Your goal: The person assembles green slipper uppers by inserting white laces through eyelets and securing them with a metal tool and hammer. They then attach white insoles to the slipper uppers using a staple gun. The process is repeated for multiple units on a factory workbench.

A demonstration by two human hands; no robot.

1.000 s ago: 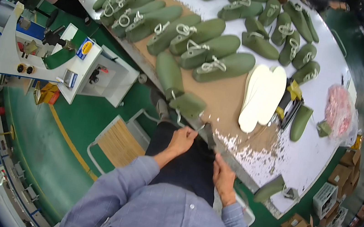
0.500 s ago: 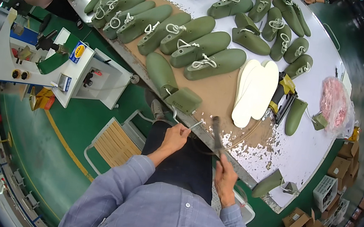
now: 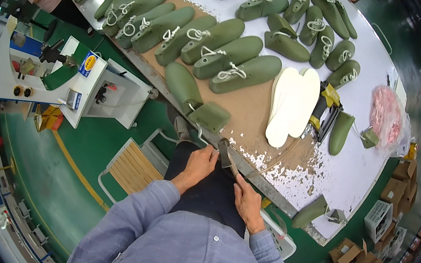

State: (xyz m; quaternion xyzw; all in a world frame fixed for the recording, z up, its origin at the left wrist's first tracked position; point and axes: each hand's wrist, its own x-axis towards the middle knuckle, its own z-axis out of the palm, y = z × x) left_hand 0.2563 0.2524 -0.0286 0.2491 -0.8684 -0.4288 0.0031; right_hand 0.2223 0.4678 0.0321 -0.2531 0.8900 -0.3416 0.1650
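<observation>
My left hand [image 3: 198,166] is closed in a pinch by the table's near edge, around a thin silvery rod that is now mostly hidden by the hammer. In my right hand [image 3: 249,203] is the handle of a hammer [image 3: 225,155]. Its dark head is beside my left fingertips; whether it touches the rod I cannot tell. Just beyond, a green shoe last [image 3: 183,86] and a hinged green last piece [image 3: 209,116] lie at the table edge. A pale cord [image 3: 200,133] hangs from them toward my left hand.
Many green lasts with cord loops [image 3: 244,76] cover the table's far side. White insoles [image 3: 292,105] lie beside a yellow-black staple gun [image 3: 325,107]. A pink-filled plastic bag [image 3: 386,120] is at right. A slatted chair [image 3: 137,163] and white machine [image 3: 88,89] stand left.
My right hand has moved left, bringing the hammer head from over the table to beside my left fingers. The left hand stays nearly in place. A person at far left has shifted.
</observation>
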